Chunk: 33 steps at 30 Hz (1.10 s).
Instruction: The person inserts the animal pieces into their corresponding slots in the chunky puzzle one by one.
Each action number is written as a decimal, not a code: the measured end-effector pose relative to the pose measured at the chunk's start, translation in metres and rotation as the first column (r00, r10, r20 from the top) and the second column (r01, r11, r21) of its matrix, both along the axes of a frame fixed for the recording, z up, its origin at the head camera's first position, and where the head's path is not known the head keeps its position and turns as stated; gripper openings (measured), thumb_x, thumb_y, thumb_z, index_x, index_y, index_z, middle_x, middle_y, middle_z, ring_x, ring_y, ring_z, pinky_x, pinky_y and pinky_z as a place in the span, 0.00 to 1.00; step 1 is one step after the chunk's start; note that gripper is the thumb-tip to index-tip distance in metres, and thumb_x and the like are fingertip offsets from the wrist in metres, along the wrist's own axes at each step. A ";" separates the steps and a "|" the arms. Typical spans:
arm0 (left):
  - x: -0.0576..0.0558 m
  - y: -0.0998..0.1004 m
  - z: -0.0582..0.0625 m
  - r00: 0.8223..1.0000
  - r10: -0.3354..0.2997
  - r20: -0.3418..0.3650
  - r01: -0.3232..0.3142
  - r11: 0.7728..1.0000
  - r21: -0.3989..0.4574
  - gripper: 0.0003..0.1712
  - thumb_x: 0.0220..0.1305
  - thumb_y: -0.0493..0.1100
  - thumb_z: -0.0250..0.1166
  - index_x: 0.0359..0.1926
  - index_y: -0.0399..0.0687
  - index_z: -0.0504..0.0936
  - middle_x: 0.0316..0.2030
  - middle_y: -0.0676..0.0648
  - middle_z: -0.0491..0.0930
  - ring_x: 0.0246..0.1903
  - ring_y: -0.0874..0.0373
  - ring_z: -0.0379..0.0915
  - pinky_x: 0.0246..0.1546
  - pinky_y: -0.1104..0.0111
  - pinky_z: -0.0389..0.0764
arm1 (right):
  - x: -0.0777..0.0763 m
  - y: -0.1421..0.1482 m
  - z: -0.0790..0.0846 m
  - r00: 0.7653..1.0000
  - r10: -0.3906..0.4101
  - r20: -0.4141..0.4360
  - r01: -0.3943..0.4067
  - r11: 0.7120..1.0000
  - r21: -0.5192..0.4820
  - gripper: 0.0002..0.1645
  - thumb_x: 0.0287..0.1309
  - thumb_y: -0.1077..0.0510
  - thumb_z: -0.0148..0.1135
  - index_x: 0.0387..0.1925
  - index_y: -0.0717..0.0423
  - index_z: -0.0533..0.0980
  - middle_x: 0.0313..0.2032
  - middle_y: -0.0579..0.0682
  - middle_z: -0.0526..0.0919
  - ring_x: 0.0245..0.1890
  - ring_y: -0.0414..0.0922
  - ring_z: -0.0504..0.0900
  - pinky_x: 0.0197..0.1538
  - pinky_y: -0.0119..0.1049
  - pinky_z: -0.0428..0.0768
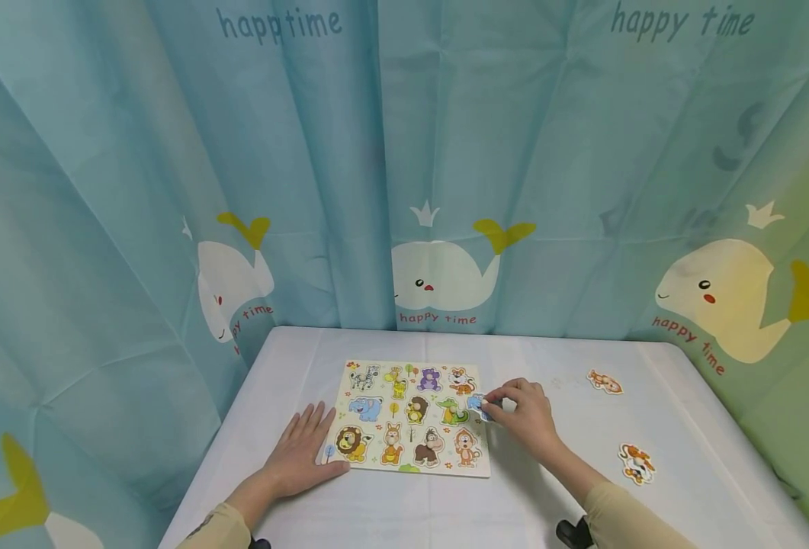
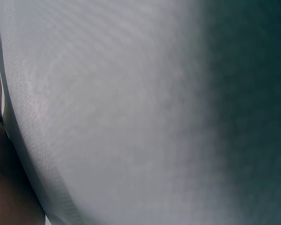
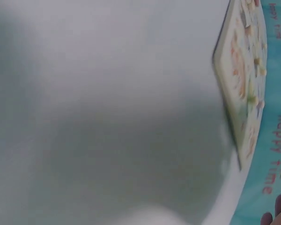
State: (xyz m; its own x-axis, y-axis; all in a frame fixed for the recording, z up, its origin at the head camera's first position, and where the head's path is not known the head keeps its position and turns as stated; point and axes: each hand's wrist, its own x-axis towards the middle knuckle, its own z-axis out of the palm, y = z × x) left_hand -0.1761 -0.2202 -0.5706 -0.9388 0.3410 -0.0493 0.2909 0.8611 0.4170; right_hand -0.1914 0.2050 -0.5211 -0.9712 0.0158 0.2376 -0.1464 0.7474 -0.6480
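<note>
An animal puzzle board [image 1: 404, 467] lies on the table, covered in pictured animals such as a blue elephant [image 1: 366, 409], a green crocodile [image 1: 454, 412] and a lion [image 1: 353, 443]. My right hand [image 1: 529, 418] pinches a small blue animal puzzle piece [image 1: 476, 404] between thumb and fingers at the board's right edge, beside the crocodile. The fingers hide part of that piece. Spread out, my left hand [image 1: 301, 451] rests at the board's lower left edge, its thumb against the corner. In the right wrist view the board [image 3: 232, 70] shows side-on; the held piece cannot be made out there.
To the right on the white table [image 1: 569, 496] lie two loose pieces, an orange one [image 1: 605, 382] farther back and an orange-and-white one [image 1: 637, 463] nearer. A blue curtain [image 1: 445, 168] with whales hangs behind the table's back edge.
</note>
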 end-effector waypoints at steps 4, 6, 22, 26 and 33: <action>0.001 0.000 0.001 1.000 -0.009 -0.004 0.009 1.000 0.013 0.63 0.59 0.76 0.62 0.80 0.42 0.54 0.80 0.38 0.48 0.79 0.41 0.36 0.77 0.44 0.38 | -0.006 -0.016 0.005 1.000 0.025 -0.004 -0.025 1.000 -0.011 0.06 0.53 0.53 0.79 0.32 0.46 0.88 0.41 0.46 0.79 0.45 0.49 0.69 0.46 0.48 0.66; 0.002 0.000 0.003 1.000 -0.009 -0.002 0.009 1.000 0.016 0.63 0.59 0.77 0.61 0.80 0.42 0.54 0.80 0.38 0.48 0.79 0.41 0.36 0.77 0.45 0.37 | -0.008 -0.024 0.007 0.999 0.043 -0.008 -0.043 0.999 -0.021 0.05 0.54 0.53 0.79 0.32 0.46 0.88 0.41 0.45 0.79 0.46 0.49 0.70 0.47 0.49 0.66; 0.001 0.000 0.004 1.000 -0.014 0.009 0.014 1.000 -0.003 0.62 0.60 0.76 0.61 0.80 0.41 0.54 0.80 0.38 0.47 0.79 0.40 0.36 0.77 0.45 0.38 | -0.022 -0.079 0.017 0.989 0.142 -0.034 -0.141 0.990 0.025 0.04 0.57 0.50 0.77 0.31 0.41 0.87 0.40 0.40 0.78 0.46 0.46 0.69 0.50 0.50 0.68; 0.000 -0.001 0.001 1.000 -0.007 0.001 0.007 1.000 0.004 0.62 0.59 0.76 0.62 0.80 0.42 0.54 0.80 0.39 0.47 0.79 0.41 0.36 0.77 0.45 0.38 | -0.024 -0.091 0.017 0.985 0.166 -0.044 -0.165 0.986 0.034 0.04 0.57 0.50 0.77 0.30 0.40 0.86 0.40 0.40 0.78 0.46 0.45 0.70 0.48 0.47 0.68; 0.001 -0.001 0.002 1.000 -0.006 0.020 0.006 1.000 0.012 0.62 0.59 0.76 0.62 0.81 0.43 0.53 0.80 0.39 0.45 0.80 0.42 0.34 0.77 0.46 0.37 | -0.032 -0.112 0.011 0.982 0.183 -0.053 -0.178 0.981 0.077 0.05 0.55 0.48 0.78 0.29 0.40 0.87 0.40 0.40 0.79 0.44 0.44 0.70 0.47 0.45 0.68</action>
